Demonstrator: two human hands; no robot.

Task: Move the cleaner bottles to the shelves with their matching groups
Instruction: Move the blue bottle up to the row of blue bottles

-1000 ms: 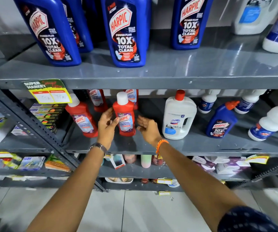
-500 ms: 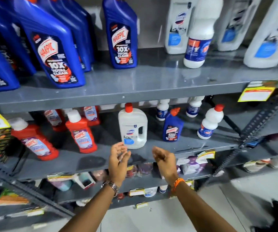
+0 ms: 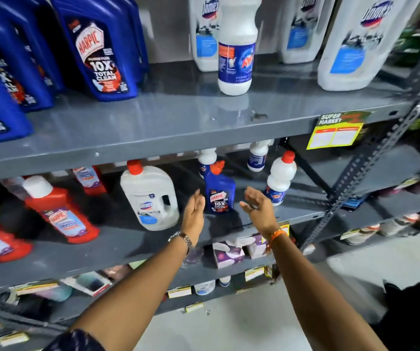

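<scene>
Both hands are empty and spread apart in front of the middle shelf [image 3: 128, 239]: the left hand [image 3: 194, 211] has its fingers loosely extended, palm turned inward, and the right hand [image 3: 258, 207] is likewise opened, palm facing the left one. Between them, at about 12 o'clock from the hands and a little deeper on the shelf, stands the small blue Harpic bottle [image 3: 219, 191] with an orange-red angled cap, upright and not touched by any finger. It stands apart from its group: the large blue Harpic bottles [image 3: 100, 54] are on the upper shelf [image 3: 178, 117] at 10 o'clock, so I judge this small one to be the next to move. At 9 o'clock from it, just beside the left hand, is a white Domex jug [image 3: 150, 198], and at 3 o'clock a white bottle with red cap [image 3: 279, 178]; the red Harpic bottles [image 3: 59, 211] stand further at 9 o'clock. The small blue bottle is rigid plastic, probably full and therefore moderately heavy for its size, with a smooth, glossy label that may slip. I think the best hold is around the flat body below the shoulder, with 1 hand; the bent neck is narrow and would let the bottle swing. Care is needed not to knock the 2 white neighbours.
</scene>
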